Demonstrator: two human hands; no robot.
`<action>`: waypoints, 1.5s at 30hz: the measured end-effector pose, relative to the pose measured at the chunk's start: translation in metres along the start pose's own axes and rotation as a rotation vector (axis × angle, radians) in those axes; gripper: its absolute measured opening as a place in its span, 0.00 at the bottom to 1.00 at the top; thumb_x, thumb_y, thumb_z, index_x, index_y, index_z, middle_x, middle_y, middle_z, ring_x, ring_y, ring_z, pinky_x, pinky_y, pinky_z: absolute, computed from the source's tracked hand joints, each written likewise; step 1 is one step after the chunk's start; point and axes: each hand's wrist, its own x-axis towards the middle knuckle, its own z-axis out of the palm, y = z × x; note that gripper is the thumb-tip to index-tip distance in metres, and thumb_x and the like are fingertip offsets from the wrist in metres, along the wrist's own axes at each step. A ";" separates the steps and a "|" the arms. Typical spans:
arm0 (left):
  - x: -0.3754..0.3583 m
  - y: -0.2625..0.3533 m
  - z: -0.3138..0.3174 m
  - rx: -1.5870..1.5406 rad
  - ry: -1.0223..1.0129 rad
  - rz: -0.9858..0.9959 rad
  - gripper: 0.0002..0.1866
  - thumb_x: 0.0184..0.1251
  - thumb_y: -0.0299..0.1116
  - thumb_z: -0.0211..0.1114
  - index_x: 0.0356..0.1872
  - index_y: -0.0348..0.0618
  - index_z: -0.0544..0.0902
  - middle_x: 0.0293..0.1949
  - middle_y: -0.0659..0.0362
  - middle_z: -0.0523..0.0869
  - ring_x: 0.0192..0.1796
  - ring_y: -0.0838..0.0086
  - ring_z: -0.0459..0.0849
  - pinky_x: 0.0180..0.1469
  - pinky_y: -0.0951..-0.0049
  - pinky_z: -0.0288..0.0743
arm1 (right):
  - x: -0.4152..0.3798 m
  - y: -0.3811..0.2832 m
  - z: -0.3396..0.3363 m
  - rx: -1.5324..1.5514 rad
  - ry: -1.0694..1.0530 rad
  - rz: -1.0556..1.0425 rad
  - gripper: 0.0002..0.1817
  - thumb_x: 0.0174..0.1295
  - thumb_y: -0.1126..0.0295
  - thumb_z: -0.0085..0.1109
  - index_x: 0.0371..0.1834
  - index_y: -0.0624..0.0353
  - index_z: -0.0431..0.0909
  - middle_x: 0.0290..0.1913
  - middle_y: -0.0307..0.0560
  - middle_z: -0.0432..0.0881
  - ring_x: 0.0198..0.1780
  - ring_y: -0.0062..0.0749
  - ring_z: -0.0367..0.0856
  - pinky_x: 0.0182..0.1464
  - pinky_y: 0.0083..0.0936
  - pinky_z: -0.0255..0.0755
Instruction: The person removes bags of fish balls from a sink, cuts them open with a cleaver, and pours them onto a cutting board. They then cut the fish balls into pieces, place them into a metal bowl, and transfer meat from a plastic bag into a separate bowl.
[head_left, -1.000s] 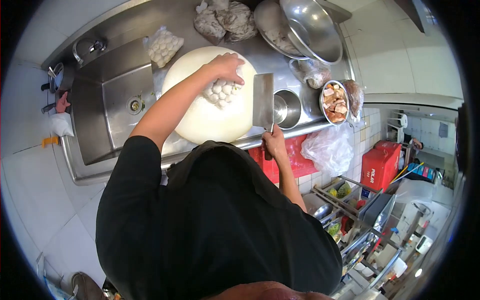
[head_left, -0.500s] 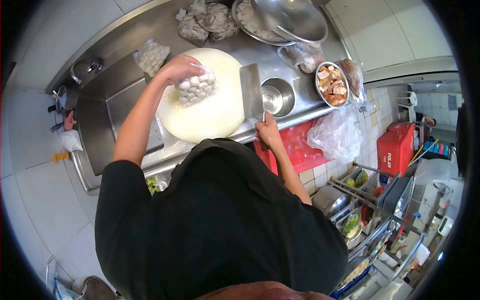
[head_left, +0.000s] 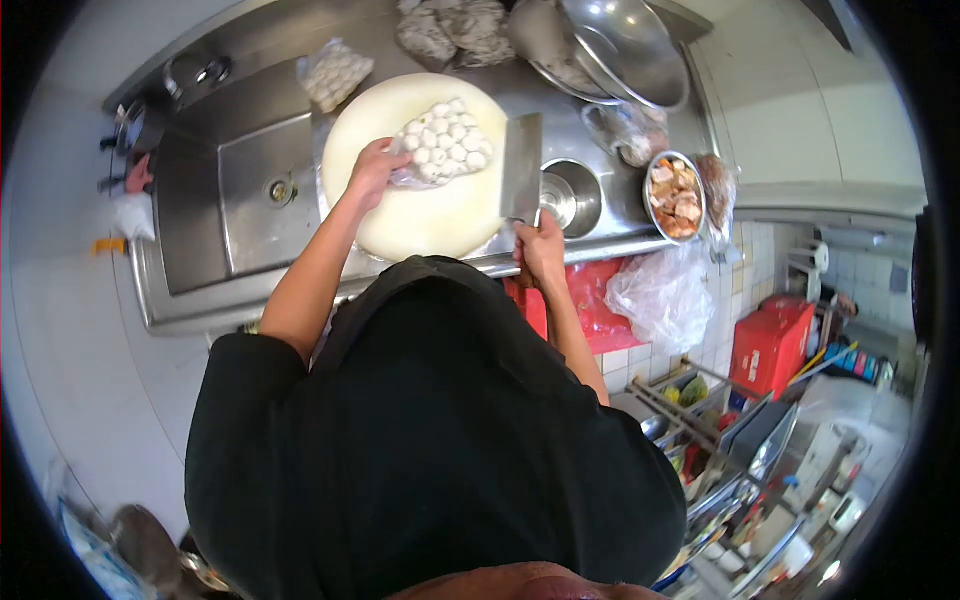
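Observation:
My left hand [head_left: 374, 172] is closed on the left end of a clear plastic bag of white balls [head_left: 446, 143], possibly fish balls or meatballs. The bag lies flat over the upper middle of a round, cream-white chopping board [head_left: 400, 222]. My right hand [head_left: 542, 246] is wrapped round the handle of a cleaver [head_left: 521, 168]. Its wide blade points away from me, upright along the board's right edge and apart from the bag. Just right of the blade stands a round metal pot [head_left: 585, 198].
A sink basin [head_left: 262, 215] lies left of the board. Another bag of white balls [head_left: 335, 75] rests behind it. At the back are grey-looking bags [head_left: 455, 35] and a metal bowl [head_left: 635, 50]. A bowl of meat chunks [head_left: 676, 198] and a plastic bag [head_left: 662, 298] are at the right.
The bag of white balls has gone from hanging under my left hand to lying on the board, further right. My left hand now grips its left end. The right hand still holds the cleaver.

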 end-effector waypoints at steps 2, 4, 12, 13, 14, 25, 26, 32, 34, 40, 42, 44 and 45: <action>-0.007 -0.005 -0.005 0.003 -0.055 -0.022 0.21 0.70 0.29 0.71 0.60 0.30 0.79 0.43 0.56 0.88 0.38 0.72 0.87 0.43 0.68 0.84 | -0.014 -0.011 0.009 -0.053 0.055 -0.068 0.09 0.72 0.68 0.61 0.49 0.60 0.76 0.22 0.37 0.74 0.19 0.21 0.71 0.19 0.24 0.66; -0.018 -0.006 -0.007 0.001 -0.054 -0.065 0.19 0.70 0.30 0.72 0.58 0.31 0.81 0.41 0.57 0.88 0.35 0.74 0.86 0.40 0.70 0.83 | -0.020 -0.014 0.011 -0.082 0.073 -0.146 0.10 0.73 0.66 0.62 0.48 0.60 0.77 0.22 0.36 0.74 0.19 0.19 0.71 0.20 0.23 0.65; -0.047 -0.012 -0.004 0.270 0.112 0.037 0.11 0.77 0.37 0.62 0.38 0.39 0.80 0.28 0.61 0.82 0.25 0.79 0.77 0.24 0.73 0.71 | -0.037 -0.041 0.051 -0.533 -0.121 -0.380 0.17 0.74 0.61 0.62 0.54 0.63 0.81 0.22 0.56 0.79 0.22 0.37 0.77 0.30 0.37 0.71; -0.049 -0.010 -0.004 0.283 0.110 0.039 0.12 0.78 0.37 0.62 0.37 0.38 0.79 0.27 0.61 0.81 0.24 0.78 0.77 0.24 0.73 0.71 | -0.038 -0.045 0.058 -0.584 -0.137 -0.389 0.17 0.73 0.60 0.62 0.54 0.63 0.80 0.24 0.62 0.81 0.23 0.47 0.80 0.32 0.41 0.72; -0.052 -0.010 -0.004 0.296 0.108 0.040 0.13 0.78 0.38 0.61 0.37 0.38 0.79 0.27 0.61 0.81 0.23 0.78 0.77 0.24 0.73 0.71 | -0.038 -0.046 0.064 -0.614 -0.148 -0.390 0.17 0.73 0.60 0.62 0.54 0.63 0.80 0.24 0.62 0.81 0.25 0.50 0.81 0.32 0.42 0.73; -0.057 -0.026 -0.004 0.394 0.101 0.201 0.14 0.78 0.37 0.60 0.39 0.34 0.79 0.27 0.52 0.83 0.28 0.68 0.85 0.32 0.65 0.77 | -0.022 -0.022 0.095 -1.110 -0.017 -0.682 0.13 0.74 0.63 0.56 0.56 0.57 0.76 0.36 0.63 0.86 0.36 0.64 0.86 0.40 0.57 0.78; -0.059 -0.026 -0.002 0.402 0.101 0.209 0.14 0.78 0.37 0.60 0.39 0.33 0.79 0.27 0.51 0.84 0.29 0.67 0.86 0.34 0.65 0.78 | -0.020 -0.025 0.100 -1.148 -0.012 -0.667 0.13 0.74 0.63 0.55 0.55 0.56 0.76 0.37 0.62 0.86 0.36 0.64 0.86 0.40 0.57 0.79; -0.053 -0.024 -0.008 0.444 0.174 0.248 0.14 0.75 0.36 0.59 0.37 0.33 0.81 0.29 0.48 0.87 0.31 0.61 0.87 0.39 0.59 0.80 | 0.000 -0.042 0.137 -1.184 -0.018 -0.681 0.10 0.75 0.62 0.54 0.49 0.57 0.74 0.35 0.60 0.85 0.36 0.61 0.86 0.38 0.55 0.79; -0.052 -0.024 -0.013 0.291 0.193 0.188 0.13 0.74 0.36 0.59 0.38 0.34 0.83 0.27 0.51 0.87 0.30 0.64 0.86 0.37 0.61 0.79 | -0.004 -0.036 0.127 -1.202 -0.015 -0.684 0.09 0.74 0.62 0.54 0.46 0.56 0.73 0.35 0.60 0.85 0.36 0.61 0.87 0.38 0.56 0.79; -0.048 -0.013 -0.053 0.383 0.181 0.073 0.14 0.74 0.37 0.60 0.36 0.36 0.84 0.25 0.56 0.85 0.28 0.70 0.83 0.34 0.65 0.76 | -0.036 -0.011 0.052 -1.333 -0.086 -0.580 0.10 0.74 0.61 0.55 0.45 0.56 0.73 0.35 0.60 0.86 0.37 0.63 0.86 0.40 0.57 0.78; -0.054 -0.014 -0.058 0.476 0.161 0.127 0.14 0.76 0.38 0.60 0.33 0.37 0.82 0.24 0.59 0.82 0.27 0.73 0.79 0.32 0.67 0.73 | -0.045 -0.018 0.048 -1.352 -0.101 -0.497 0.11 0.74 0.60 0.56 0.45 0.57 0.73 0.36 0.61 0.86 0.38 0.64 0.86 0.41 0.58 0.78; -0.057 -0.014 -0.056 0.497 0.186 0.154 0.15 0.76 0.38 0.60 0.34 0.36 0.81 0.25 0.57 0.83 0.28 0.72 0.81 0.35 0.66 0.75 | -0.046 -0.017 0.040 -1.324 -0.116 -0.492 0.12 0.73 0.60 0.56 0.46 0.57 0.74 0.36 0.61 0.86 0.39 0.65 0.86 0.41 0.59 0.77; -0.058 -0.015 -0.055 0.506 0.186 0.143 0.15 0.76 0.38 0.60 0.34 0.35 0.81 0.25 0.57 0.83 0.29 0.72 0.82 0.36 0.67 0.76 | -0.047 -0.018 0.035 -1.322 -0.121 -0.490 0.12 0.73 0.60 0.56 0.46 0.57 0.74 0.37 0.61 0.86 0.39 0.65 0.86 0.41 0.59 0.77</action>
